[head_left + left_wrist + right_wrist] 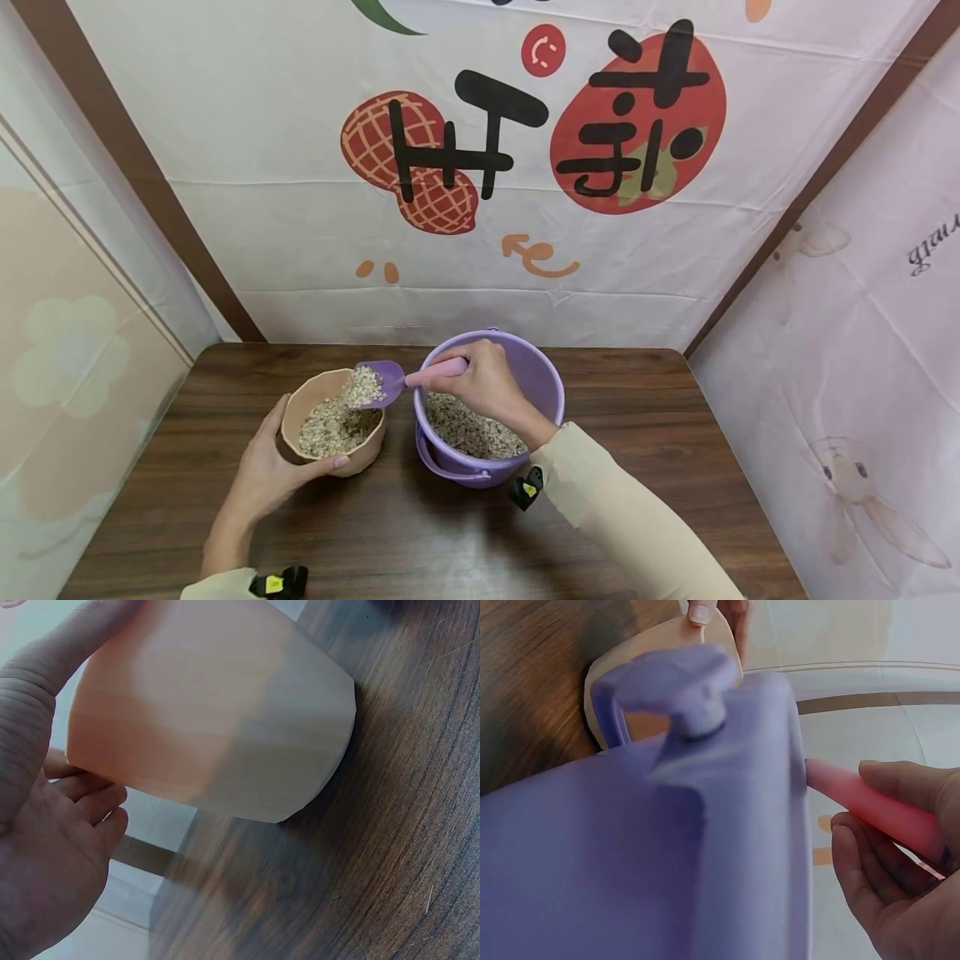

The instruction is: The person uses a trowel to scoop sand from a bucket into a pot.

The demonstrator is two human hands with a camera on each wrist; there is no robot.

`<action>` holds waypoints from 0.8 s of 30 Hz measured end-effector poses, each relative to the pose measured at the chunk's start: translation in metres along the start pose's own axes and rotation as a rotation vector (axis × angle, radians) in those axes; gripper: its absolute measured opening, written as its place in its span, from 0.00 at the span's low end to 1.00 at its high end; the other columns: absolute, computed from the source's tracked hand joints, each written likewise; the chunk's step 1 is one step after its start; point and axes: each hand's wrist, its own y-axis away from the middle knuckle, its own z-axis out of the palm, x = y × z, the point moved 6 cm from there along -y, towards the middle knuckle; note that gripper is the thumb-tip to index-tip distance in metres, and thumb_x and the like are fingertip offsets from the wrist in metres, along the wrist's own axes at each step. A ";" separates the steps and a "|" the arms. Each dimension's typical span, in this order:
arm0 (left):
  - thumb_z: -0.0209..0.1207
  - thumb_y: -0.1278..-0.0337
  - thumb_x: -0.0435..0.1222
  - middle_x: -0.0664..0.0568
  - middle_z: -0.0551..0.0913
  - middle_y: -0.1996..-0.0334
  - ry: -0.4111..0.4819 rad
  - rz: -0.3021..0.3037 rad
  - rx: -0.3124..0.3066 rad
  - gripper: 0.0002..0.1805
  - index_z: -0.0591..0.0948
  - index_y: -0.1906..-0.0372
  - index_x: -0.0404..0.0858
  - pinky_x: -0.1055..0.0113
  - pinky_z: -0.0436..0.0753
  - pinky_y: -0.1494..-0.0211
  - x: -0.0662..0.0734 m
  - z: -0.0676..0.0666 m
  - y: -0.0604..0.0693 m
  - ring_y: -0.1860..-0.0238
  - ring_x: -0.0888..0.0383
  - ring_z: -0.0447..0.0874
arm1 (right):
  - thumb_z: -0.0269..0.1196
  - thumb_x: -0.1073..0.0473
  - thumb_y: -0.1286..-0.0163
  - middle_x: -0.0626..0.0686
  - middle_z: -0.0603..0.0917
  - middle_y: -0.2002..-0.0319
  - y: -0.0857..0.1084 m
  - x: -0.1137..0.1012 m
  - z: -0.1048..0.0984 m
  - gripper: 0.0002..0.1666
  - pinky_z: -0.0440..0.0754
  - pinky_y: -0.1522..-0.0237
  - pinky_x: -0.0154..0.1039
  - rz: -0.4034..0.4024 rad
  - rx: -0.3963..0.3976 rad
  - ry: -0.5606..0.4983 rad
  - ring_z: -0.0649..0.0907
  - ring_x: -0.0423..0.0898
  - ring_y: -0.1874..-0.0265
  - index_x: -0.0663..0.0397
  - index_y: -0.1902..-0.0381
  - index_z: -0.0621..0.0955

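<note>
My right hand [480, 379] grips the pink handle of a small scoop [390, 383] with a purple blade. Pale flakes that look like oats [363, 387] lie on the blade, which is over the right rim of a peach-coloured bowl [367, 457]. Similar flakes cover the bowl's bottom. With thumb and fingers on opposite sides of the rim, my left hand [270, 471] holds the bowl, as the left wrist view [56, 847] also shows. Beneath my right hand stands a purple bucket [543, 379] containing more flakes. In the right wrist view the bucket's wall hides the scoop's blade.
The bowl and bucket are side by side on a dark wooden table [637, 467]. The bucket's handle [450, 475] hangs down at its front. Behind the table rises a printed cloth wall [300, 233], with more cloth panels at left and right.
</note>
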 end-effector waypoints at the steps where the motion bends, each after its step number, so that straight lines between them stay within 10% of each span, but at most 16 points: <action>1: 0.82 0.64 0.51 0.28 0.51 0.23 0.002 0.004 0.002 0.75 0.42 0.18 0.37 0.27 0.59 0.33 0.000 0.000 0.000 0.27 0.26 0.52 | 0.77 0.55 0.40 0.35 0.89 0.70 0.000 -0.001 0.000 0.05 0.80 0.71 0.33 -0.004 0.005 0.018 0.84 0.35 0.71 0.43 0.65 0.93; 24: 0.82 0.63 0.50 0.29 0.51 0.23 0.002 0.016 -0.019 0.74 0.43 0.18 0.36 0.27 0.60 0.33 -0.001 -0.002 -0.001 0.26 0.27 0.52 | 0.77 0.57 0.40 0.37 0.90 0.69 0.007 -0.033 -0.002 0.05 0.75 0.74 0.32 -0.079 -0.021 0.253 0.81 0.34 0.75 0.43 0.65 0.93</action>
